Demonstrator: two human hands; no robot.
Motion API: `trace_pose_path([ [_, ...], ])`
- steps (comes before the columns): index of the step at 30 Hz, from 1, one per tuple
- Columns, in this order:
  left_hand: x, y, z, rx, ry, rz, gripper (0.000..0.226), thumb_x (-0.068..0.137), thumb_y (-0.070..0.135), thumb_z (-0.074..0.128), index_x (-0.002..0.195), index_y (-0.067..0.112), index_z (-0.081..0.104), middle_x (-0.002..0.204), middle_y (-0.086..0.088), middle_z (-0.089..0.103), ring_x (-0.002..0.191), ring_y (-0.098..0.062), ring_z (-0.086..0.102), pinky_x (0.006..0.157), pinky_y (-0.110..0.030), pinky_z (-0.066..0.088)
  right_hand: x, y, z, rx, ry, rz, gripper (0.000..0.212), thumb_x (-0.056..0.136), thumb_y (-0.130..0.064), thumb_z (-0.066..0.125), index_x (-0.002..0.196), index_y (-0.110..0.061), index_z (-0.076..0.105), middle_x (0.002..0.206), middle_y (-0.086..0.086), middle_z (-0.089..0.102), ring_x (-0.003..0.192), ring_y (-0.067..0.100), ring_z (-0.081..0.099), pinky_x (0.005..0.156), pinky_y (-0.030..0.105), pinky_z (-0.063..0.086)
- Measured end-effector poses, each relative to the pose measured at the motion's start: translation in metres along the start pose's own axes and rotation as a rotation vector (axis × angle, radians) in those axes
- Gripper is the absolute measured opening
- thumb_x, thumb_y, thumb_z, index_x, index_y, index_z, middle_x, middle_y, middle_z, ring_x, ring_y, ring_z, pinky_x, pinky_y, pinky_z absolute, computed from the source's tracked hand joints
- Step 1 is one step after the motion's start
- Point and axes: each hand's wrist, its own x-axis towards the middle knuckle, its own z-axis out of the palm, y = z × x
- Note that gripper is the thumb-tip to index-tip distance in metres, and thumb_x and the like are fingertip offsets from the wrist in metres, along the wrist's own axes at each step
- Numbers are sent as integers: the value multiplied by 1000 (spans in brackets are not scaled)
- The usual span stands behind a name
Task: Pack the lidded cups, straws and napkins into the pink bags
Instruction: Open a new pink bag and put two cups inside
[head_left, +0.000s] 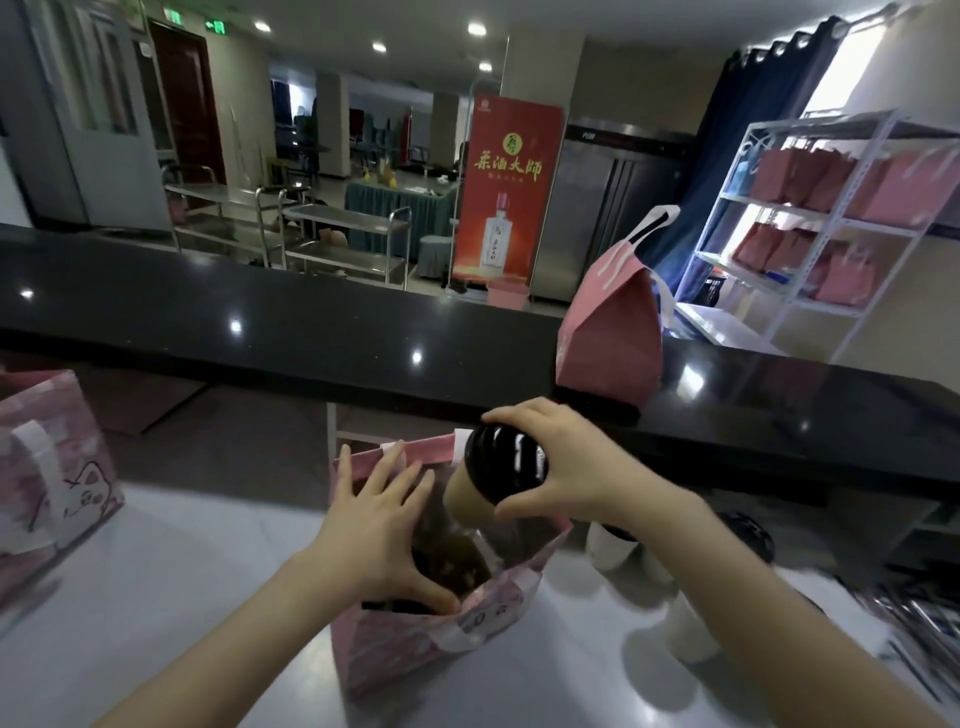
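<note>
An open pink bag (410, 644) stands on the white table in front of me. My left hand (379, 525) spreads its mouth, thumb hooked over the near rim and fingers against the far left wall. My right hand (561, 462) grips a cream cup with a black ribbed lid (498, 473), tilted above the bag's opening. Something dark lies inside the bag, and I cannot tell what it is. More lidded cups (613, 545) stand to the right of the bag, partly hidden by my right forearm.
A second pink bag with a cat print (52, 467) stands at the left edge. A folded-shut pink bag (613, 322) sits on the black counter (311, 322) behind. Dark wrapped straws (914, 618) lie at far right. A white shelf rack (831, 218) holds more pink bags.
</note>
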Motion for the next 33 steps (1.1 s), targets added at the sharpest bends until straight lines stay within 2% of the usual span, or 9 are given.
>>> trace_pose_path([
  [6,-22,33,4,110,74,-14,145,43,102,28,153,13,-6,163,-4,-8,137,-26,-37,106,-58,-30,-28,-4,68,-220,-108,-21,82,69,-36,77,139,-33,35,137,-5,40,121,21,38,86,38,49],
  [10,-41,50,4,151,79,-19,141,48,99,29,153,13,-8,162,-4,-12,139,-27,-37,108,-59,-26,-38,0,95,-248,-149,22,80,71,-27,77,139,-27,34,136,0,40,119,25,40,88,41,51],
  [13,-55,57,1,199,84,-22,139,48,98,26,154,14,-5,162,-2,-12,139,-25,-37,107,-61,-26,-38,-1,110,-233,-143,40,82,70,-21,79,138,-24,34,134,2,39,119,27,40,84,43,53],
  [18,-66,61,0,255,84,-31,139,47,98,26,154,15,-4,162,0,-11,137,-23,-41,106,-63,-27,-30,-3,132,-201,-175,88,83,71,-10,78,139,-20,31,142,8,34,125,34,36,88,47,49],
  [25,-75,42,-5,263,59,-88,132,49,98,24,152,25,-11,161,5,-14,136,-22,-41,106,-65,-23,-37,6,141,-114,-159,159,85,73,-10,77,141,-23,28,141,9,36,123,35,43,93,48,49],
  [28,-75,39,-6,230,45,-85,132,49,97,31,154,26,-6,161,5,-14,135,-21,-44,107,-64,-24,-39,9,138,-129,-169,167,87,72,-6,77,141,-24,27,138,8,37,122,35,43,86,46,48],
  [33,-71,43,-2,224,15,-64,136,49,95,42,153,25,-11,159,2,-23,132,-24,-47,110,-61,-22,-37,8,139,-201,-141,115,85,74,-7,74,142,-25,27,142,6,32,124,32,38,82,43,50],
])
